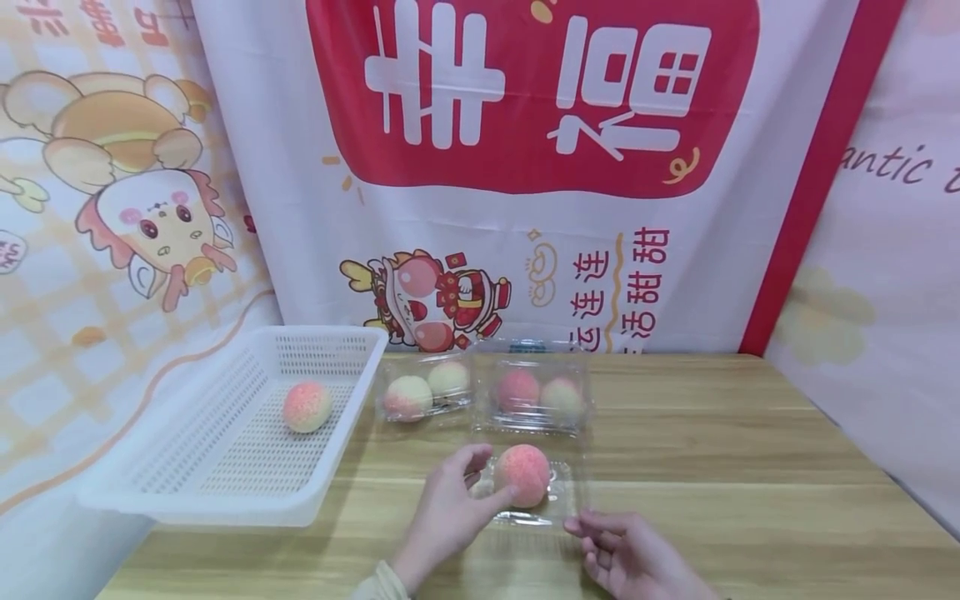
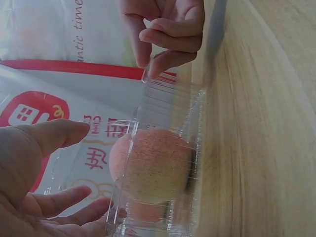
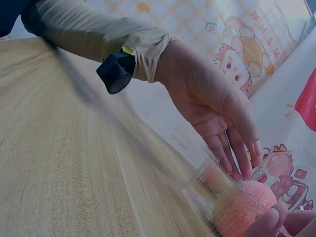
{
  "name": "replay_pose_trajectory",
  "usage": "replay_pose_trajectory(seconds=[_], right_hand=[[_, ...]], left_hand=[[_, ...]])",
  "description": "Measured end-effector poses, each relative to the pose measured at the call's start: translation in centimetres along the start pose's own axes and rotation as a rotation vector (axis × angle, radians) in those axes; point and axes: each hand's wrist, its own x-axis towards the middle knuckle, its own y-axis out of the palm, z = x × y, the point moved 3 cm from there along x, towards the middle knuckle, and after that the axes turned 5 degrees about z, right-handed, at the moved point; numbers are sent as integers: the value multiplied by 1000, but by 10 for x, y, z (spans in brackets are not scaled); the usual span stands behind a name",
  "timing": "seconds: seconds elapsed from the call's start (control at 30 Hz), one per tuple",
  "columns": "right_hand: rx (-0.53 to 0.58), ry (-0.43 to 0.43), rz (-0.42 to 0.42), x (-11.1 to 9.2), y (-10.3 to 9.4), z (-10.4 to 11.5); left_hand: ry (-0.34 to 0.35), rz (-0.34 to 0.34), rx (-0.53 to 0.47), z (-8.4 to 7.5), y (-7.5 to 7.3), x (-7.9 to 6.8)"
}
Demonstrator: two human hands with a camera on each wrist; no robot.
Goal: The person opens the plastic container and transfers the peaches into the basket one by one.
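Observation:
A clear plastic box (image 1: pixel 562 492) sits on the table in front of me, holding a pink and cream peach (image 1: pixel 522 477) with a rough, foam-like surface. Part of a second peach (image 3: pixel 212 176) shows through the box wall in the right wrist view; my left fingers mostly cover it in the head view. My left hand (image 1: pixel 457 500) is over the box's left side, thumb and fingers spread apart, fingertips right at the rim. At the near right corner, my right hand (image 1: pixel 626 546) pinches the box edge between thumb and forefinger, its other fingers loosely curled.
Just behind stand two clear boxes, one on the left (image 1: pixel 390 408) and one on the right (image 1: pixel 487 408), each with two peaches. A white perforated basket (image 1: pixel 225 500) at the left holds one peach (image 1: pixel 307 407). Printed cloths (image 1: pixel 480 217) hang around the wooden table (image 1: pixel 712 450).

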Motion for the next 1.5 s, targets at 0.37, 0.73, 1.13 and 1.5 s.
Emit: replay_pose_trajectory(seconds=[0.37,0.73,1.13,1.5], right_hand=[[11,2,-8,-2,2,-1],[22,24,-26,-2,2,-2],[5,24,-12,-2,1,-3],[15,33,-1,-1,2,-3]], left_hand=[[-24,4,46,0,11,4],[0,0,100,0,19,7],[5,-4,222,-4,24,5],[-39,0,280,-1,28,8]])
